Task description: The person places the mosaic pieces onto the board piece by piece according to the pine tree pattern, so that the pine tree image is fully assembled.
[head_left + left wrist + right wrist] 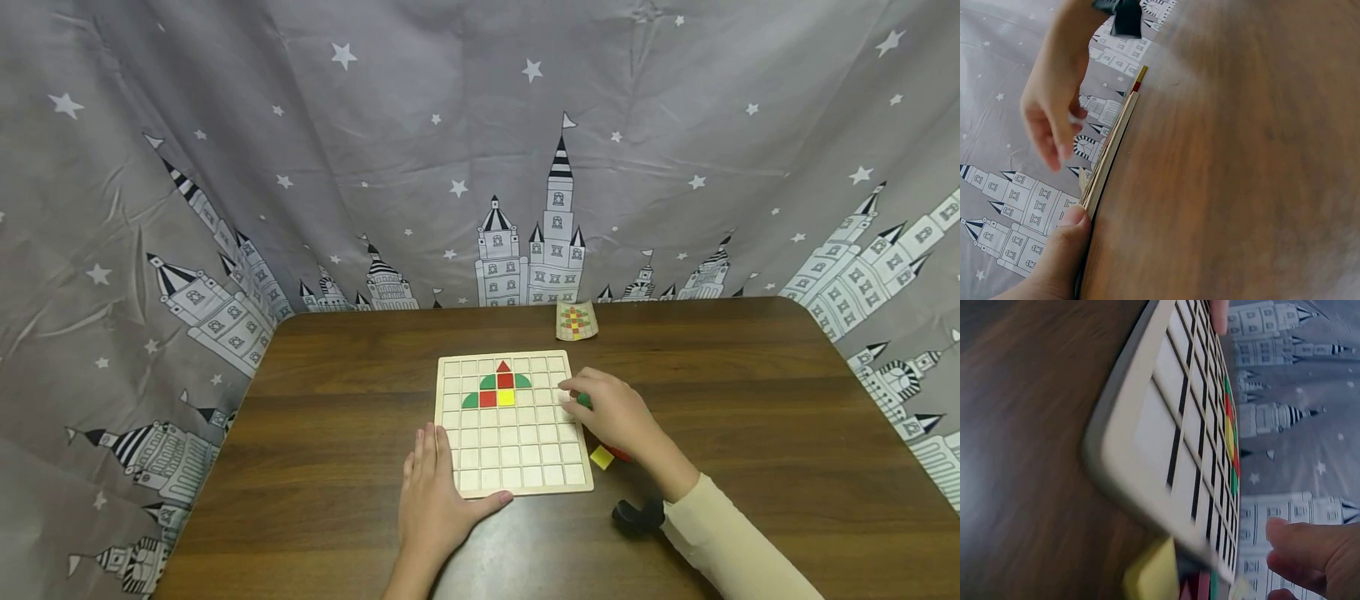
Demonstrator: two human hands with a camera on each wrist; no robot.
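A pale wooden grid board (498, 478) lies on the table. On it sit a red triangle (503, 367), red squares (488, 399), a yellow square (506, 397) and green quarter-round pieces (522, 382). My left hand (431, 504) steadies the board's near left corner, fingers straight along the left side and thumb (1074, 215) against the front edge. Above the board's right edge is my right hand (611, 408), thumb and fingers apart and loosely bent. A green piece (584, 400) shows between them in the head view; the right wrist view shows no piece in the fingers.
Loose pieces lie beside the board's right edge, including a yellow one (1154, 572) and a red one (618, 453). A pattern card (576, 322) with curled edges lies at the table's back. Behind the brown table (337, 467) hangs a grey castle-print curtain (420, 167).
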